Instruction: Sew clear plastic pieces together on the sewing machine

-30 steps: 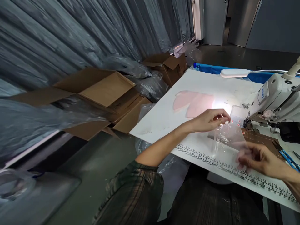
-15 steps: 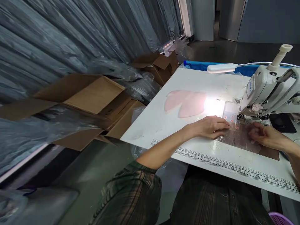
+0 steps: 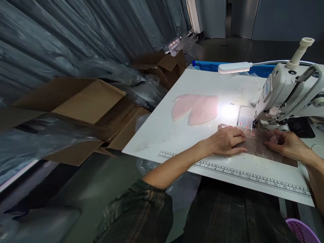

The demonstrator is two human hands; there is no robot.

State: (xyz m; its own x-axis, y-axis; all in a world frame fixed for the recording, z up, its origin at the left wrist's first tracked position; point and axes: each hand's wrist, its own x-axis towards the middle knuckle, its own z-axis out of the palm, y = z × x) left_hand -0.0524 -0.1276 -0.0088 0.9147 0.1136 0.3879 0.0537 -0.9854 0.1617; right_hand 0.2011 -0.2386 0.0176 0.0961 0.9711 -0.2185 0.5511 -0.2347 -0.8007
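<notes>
Just in front of the sewing machine's (image 3: 280, 89) needle area, your left hand (image 3: 227, 141) lies palm down on the clear plastic sheet (image 3: 260, 150), its grip loosely spread, fingers together and pointing toward the needle. Your right hand (image 3: 288, 145) is at the other side of the sheet, thumb and fingers curled close to each other; whether that grip pinches the plastic or only rests on it, you cannot tell from here.

The sheet lies on the bench (image 3: 149, 141) between your hands, small red marks near its machine side, and it seems to overlap a brown piece (image 3: 290, 162) on the right. It looks light, thin and floppy, likely slick and quick to crease. Flat fingertips near the edges should hold it better than a hard pinch in the middle.

Your left forearm slants up across the bench edge from a dark plaid sleeve (image 3: 141, 209); your right forearm comes in from the right, bent inward at the wrist.

Along the near edge runs a printed ruler (image 3: 233, 173). Beyond your left hand lie pink pieces (image 3: 202, 109), beside the bright patch under the lamp (image 3: 234, 68). Farther left stand open cardboard boxes (image 3: 91, 104).
</notes>
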